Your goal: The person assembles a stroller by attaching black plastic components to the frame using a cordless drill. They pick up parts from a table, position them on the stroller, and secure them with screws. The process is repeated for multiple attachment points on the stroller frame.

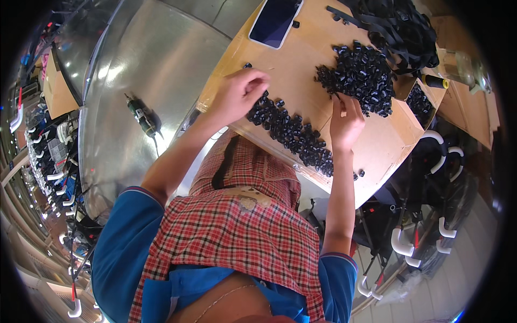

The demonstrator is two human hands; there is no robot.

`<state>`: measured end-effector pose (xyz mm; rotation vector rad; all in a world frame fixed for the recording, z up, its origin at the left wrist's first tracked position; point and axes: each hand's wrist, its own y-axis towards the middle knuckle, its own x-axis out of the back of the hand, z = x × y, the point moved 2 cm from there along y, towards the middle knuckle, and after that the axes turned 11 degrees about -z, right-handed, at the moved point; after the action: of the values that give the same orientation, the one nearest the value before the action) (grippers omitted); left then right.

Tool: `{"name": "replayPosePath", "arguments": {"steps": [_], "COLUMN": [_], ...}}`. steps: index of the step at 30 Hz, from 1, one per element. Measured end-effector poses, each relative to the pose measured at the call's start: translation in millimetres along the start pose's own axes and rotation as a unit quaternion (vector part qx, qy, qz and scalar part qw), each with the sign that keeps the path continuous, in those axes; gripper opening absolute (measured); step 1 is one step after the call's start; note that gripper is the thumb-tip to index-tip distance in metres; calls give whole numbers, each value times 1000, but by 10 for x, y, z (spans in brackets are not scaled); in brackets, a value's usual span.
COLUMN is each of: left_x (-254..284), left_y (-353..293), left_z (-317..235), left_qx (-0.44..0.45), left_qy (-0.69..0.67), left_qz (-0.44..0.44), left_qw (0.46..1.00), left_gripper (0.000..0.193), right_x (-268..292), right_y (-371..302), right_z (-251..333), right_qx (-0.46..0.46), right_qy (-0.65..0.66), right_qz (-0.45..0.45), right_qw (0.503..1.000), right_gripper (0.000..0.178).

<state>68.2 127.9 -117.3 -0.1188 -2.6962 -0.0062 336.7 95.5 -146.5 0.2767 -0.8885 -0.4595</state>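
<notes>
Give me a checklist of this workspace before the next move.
1. Right hand at the big pile: ok, fingertips at its near-left edge.
2. Left hand empty: cannot tell, its curled fingers hide the grip.
3. Big pile apart from the row: ok, bare cardboard between.
4. All black pieces gathered: not ok, a loose piece lies past the row's right end.
5. Phone clear of the big pile: ok.
6. Power tool off the cardboard: ok, on the metal table.

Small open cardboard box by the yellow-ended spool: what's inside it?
Small black pieces show inside the box; whatever lies beneath the top ones is covered.
</notes>
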Motion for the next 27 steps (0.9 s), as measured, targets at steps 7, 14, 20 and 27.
{"name": "replayPosePath", "arguments": {"steps": [7, 14, 20, 27], "left_x": [-582, -1222, -1200, -955], "left_y": [376, 613, 625, 268], "left_z": [-20, -38, 33, -296], "left_qx": [-150, -258, -231, -90], "left_qy": [129, 234, 189, -58], "left_qz": [55, 49, 66, 195], "left_qw": [979, 936, 952, 975], "left_gripper": [24, 16, 13, 12], "right_x": [195, 170, 229, 163], "right_y": [-247, -509, -475, -543], "right_z": [-18, -150, -105, 46], "right_qx": [-222, -257, -250, -331], "right_qy": [120, 168, 116, 267], "right_qz": [47, 52, 31, 45], "right_qw": [967, 950, 961, 904], "right_gripper": [12, 22, 15, 15]}}
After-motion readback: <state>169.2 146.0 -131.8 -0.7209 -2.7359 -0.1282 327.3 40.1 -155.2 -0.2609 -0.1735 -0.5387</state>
